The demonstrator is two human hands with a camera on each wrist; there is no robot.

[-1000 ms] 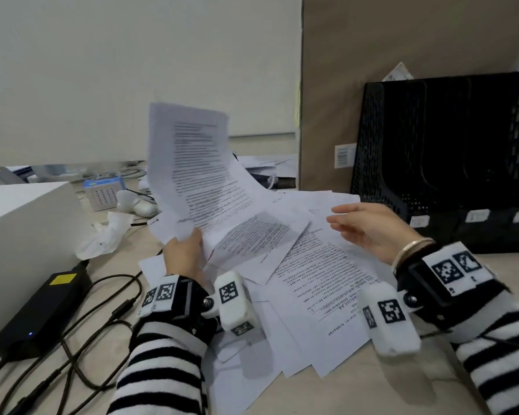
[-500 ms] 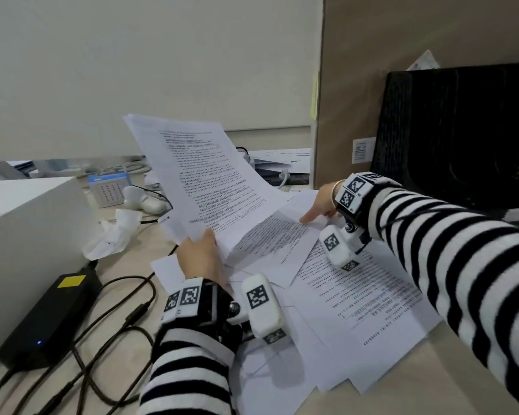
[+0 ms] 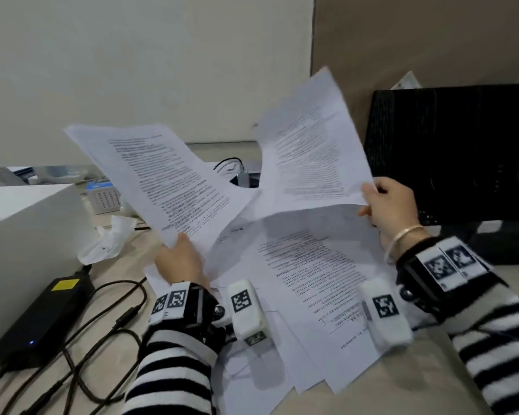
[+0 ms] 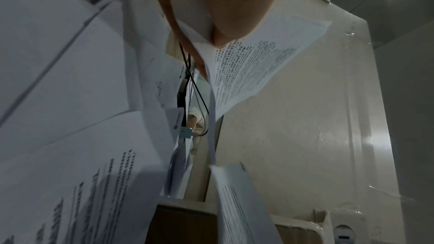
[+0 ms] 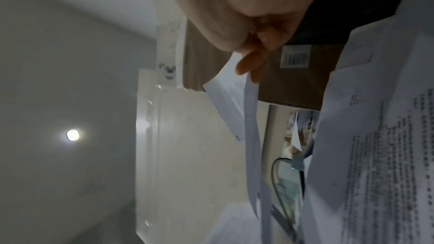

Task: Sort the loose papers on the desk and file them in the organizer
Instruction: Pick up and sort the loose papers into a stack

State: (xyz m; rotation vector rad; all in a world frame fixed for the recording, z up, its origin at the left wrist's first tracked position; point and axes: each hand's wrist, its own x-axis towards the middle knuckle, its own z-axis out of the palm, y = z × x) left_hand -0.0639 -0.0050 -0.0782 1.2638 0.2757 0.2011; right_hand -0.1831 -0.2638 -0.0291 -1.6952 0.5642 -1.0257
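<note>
My left hand (image 3: 179, 256) grips the lower corner of a printed sheet (image 3: 159, 178) raised above the desk; the left wrist view shows the thumb (image 4: 225, 16) pinching that sheet (image 4: 253, 70). My right hand (image 3: 390, 211) pinches the lower right corner of a second printed sheet (image 3: 309, 154), lifted and curling in front of the black mesh organizer (image 3: 450, 145). In the right wrist view the fingers (image 5: 253, 62) hold this sheet's edge (image 5: 252, 136). A loose pile of printed papers (image 3: 312, 280) lies spread on the desk beneath both hands.
A black power brick (image 3: 42, 319) with tangled cables (image 3: 102, 339) lies at the left front. A white box (image 3: 27, 235) stands at the far left, with a crumpled tissue (image 3: 108, 238) beside it. A brown panel (image 3: 402, 40) rises behind the organizer.
My right hand reached left across the pile, took hold of a sheet and lifted it up to the right. The left hand's sheet tilted further left.
</note>
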